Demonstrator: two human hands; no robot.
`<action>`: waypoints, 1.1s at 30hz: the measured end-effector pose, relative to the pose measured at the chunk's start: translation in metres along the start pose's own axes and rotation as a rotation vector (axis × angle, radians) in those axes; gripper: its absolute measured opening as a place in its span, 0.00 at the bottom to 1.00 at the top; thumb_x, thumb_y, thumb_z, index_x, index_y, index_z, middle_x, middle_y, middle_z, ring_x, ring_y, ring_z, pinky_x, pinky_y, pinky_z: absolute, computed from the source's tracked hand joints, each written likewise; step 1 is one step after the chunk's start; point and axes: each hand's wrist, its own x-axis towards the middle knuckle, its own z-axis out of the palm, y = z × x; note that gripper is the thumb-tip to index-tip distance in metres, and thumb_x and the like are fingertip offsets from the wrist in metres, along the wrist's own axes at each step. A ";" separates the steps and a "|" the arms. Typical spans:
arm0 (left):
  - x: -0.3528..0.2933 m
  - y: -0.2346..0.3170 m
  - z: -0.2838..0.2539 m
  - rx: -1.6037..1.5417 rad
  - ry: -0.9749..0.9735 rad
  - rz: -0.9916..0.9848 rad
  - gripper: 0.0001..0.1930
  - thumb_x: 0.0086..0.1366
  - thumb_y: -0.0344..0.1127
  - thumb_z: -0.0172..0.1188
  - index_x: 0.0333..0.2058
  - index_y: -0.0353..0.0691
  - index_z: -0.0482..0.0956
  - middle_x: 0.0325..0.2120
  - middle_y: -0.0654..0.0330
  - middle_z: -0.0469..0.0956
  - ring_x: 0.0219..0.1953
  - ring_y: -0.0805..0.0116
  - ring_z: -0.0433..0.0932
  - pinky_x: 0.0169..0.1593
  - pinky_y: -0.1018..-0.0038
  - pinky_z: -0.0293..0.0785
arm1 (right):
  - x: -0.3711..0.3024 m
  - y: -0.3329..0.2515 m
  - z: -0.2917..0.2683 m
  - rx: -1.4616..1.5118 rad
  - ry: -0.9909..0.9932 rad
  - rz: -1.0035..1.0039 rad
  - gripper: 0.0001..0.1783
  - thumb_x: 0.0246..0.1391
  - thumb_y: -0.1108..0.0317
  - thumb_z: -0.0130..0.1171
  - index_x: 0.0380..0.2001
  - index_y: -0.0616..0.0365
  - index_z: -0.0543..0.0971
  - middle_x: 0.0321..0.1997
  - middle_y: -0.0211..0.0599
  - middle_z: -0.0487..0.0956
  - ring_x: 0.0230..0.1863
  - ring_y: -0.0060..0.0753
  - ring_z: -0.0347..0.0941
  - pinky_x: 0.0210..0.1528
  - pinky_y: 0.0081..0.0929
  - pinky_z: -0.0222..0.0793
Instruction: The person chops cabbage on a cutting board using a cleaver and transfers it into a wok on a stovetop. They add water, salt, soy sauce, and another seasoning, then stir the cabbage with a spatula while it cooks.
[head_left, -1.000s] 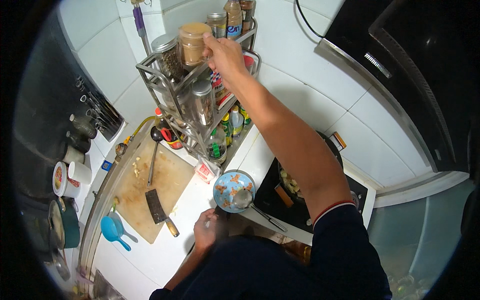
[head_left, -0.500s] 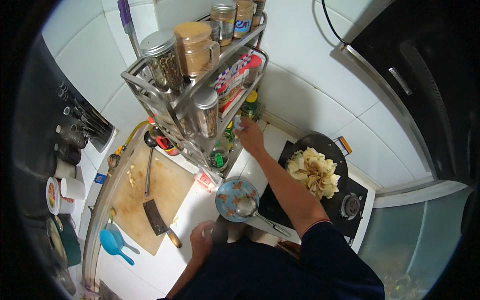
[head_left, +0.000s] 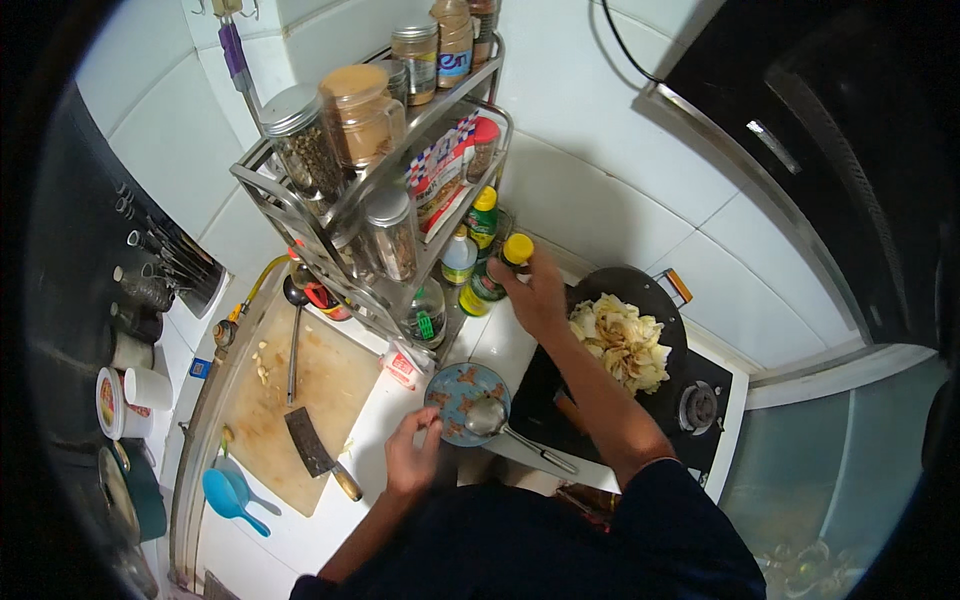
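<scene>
My right hand [head_left: 540, 298] is closed around a dark bottle [head_left: 490, 287] with a yellow cap and a green-and-yellow label, at the foot of the metal shelf rack. Beside it stand another green bottle [head_left: 483, 222] with a yellow cap and a pale-labelled bottle [head_left: 459, 258]. My left hand [head_left: 412, 455] holds nothing, its fingers loosely bent and apart. Just right of it is a blue plate [head_left: 451, 398] with brown pieces, and a metal spoon [head_left: 487, 417] rests on the plate. Pale leafy vegetables [head_left: 622, 343] are heaped in a dark wok [head_left: 662, 298] past my right forearm.
Jars fill the metal rack [head_left: 400, 155]. At left, a cleaver [head_left: 312, 441] and a black ladle [head_left: 295, 340] lie on a cutting board [head_left: 262, 405]. A blue scoop [head_left: 226, 491] sits near its lower corner. The wok stands on a black stove [head_left: 705, 450].
My right hand has drawn back from the rack and now grips the yellow-capped bottle. My left hand has risen toward the plate's edge. The view has shifted slightly.
</scene>
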 end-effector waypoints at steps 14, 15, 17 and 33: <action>-0.004 0.145 0.087 -0.450 -0.638 -0.016 0.36 0.60 0.26 0.71 0.65 0.39 0.63 0.54 0.59 0.76 0.56 0.69 0.76 0.58 0.69 0.75 | -0.202 -0.060 -0.174 0.352 -0.265 0.278 0.43 0.51 0.58 0.75 0.66 0.59 0.66 0.57 0.45 0.76 0.56 0.39 0.75 0.58 0.38 0.72; -0.005 0.149 0.090 -0.473 -0.661 -0.033 0.36 0.61 0.25 0.70 0.65 0.39 0.63 0.54 0.59 0.76 0.57 0.69 0.75 0.59 0.69 0.75 | -0.223 -0.051 -0.178 0.369 -0.307 0.352 0.44 0.50 0.57 0.76 0.66 0.60 0.66 0.57 0.45 0.76 0.56 0.39 0.75 0.58 0.38 0.72; -0.009 0.149 0.097 -0.297 -0.704 0.083 0.33 0.64 0.29 0.69 0.65 0.40 0.63 0.54 0.60 0.75 0.57 0.70 0.74 0.58 0.71 0.74 | -0.247 -0.047 -0.185 0.442 -0.342 0.453 0.47 0.48 0.54 0.77 0.66 0.61 0.66 0.57 0.46 0.76 0.56 0.40 0.75 0.58 0.39 0.71; 0.001 0.218 0.067 -0.315 -0.887 0.001 0.23 0.57 0.25 0.74 0.51 0.39 0.79 0.40 0.67 0.81 0.43 0.79 0.78 0.51 0.78 0.74 | -0.282 -0.052 -0.282 -0.483 -0.179 -0.032 0.44 0.42 0.55 0.78 0.63 0.54 0.72 0.58 0.44 0.75 0.58 0.50 0.71 0.62 0.48 0.66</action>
